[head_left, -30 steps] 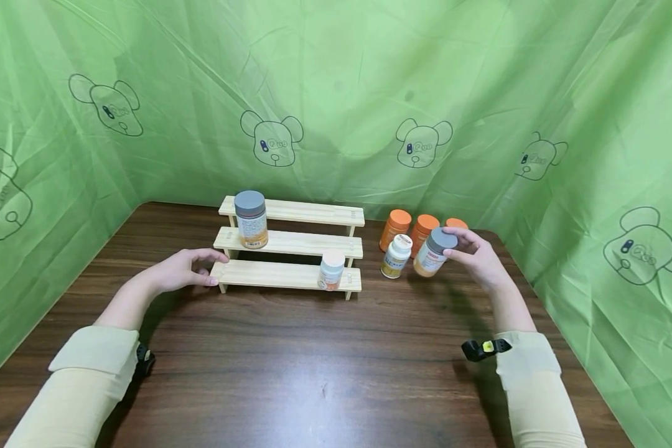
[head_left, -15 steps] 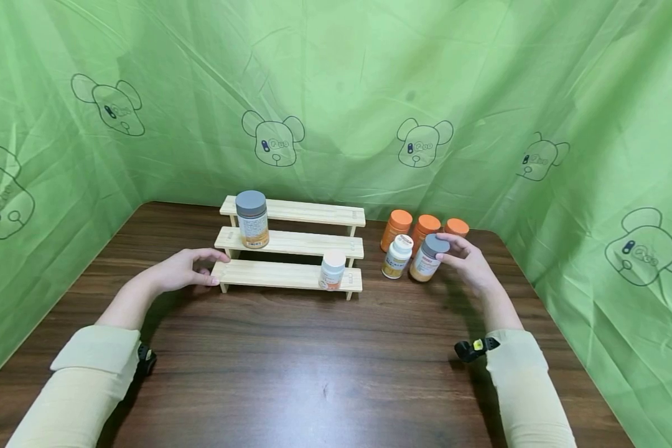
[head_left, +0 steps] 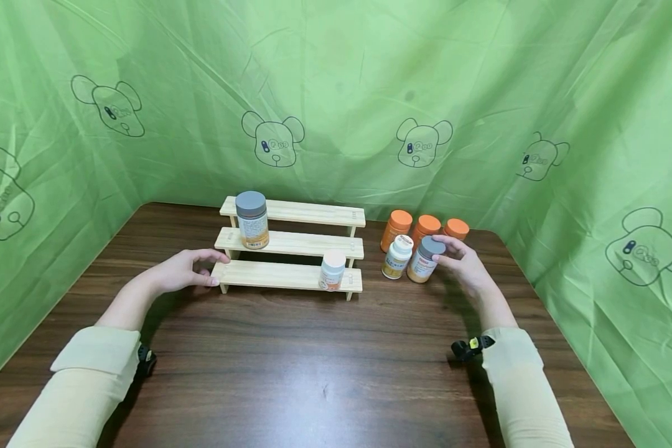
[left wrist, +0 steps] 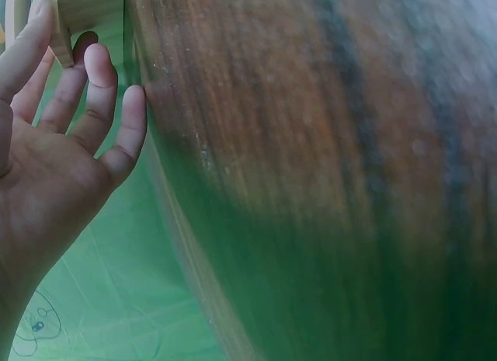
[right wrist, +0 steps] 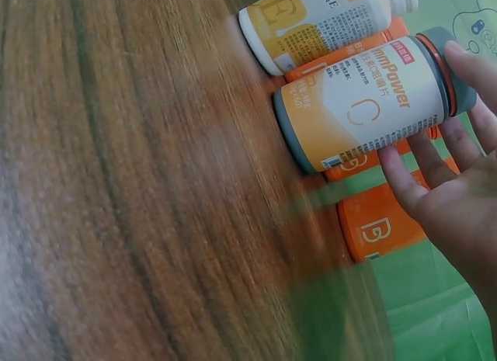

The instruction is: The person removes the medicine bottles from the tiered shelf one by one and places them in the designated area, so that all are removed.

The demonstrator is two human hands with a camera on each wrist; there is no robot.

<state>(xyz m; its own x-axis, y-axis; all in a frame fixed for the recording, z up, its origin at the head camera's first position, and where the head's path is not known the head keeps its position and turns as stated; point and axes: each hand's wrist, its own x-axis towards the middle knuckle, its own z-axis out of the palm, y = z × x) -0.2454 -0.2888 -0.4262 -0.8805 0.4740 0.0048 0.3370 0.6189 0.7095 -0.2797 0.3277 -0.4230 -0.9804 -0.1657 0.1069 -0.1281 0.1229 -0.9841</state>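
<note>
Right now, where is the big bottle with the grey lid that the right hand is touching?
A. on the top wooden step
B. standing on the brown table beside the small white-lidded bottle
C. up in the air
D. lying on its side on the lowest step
B: the grey-lidded orange-labelled bottle stands on the dark wooden table next to the white-lidded bottle, with the right hand at its lid.

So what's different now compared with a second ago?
The right hand brought the grey-capped bottle down from a raised, tilted hold to stand on the table beside the white-capped bottle; its fingers still touch it. The left hand stayed at the end of the wooden rack, and the other bottles kept their places.
</note>
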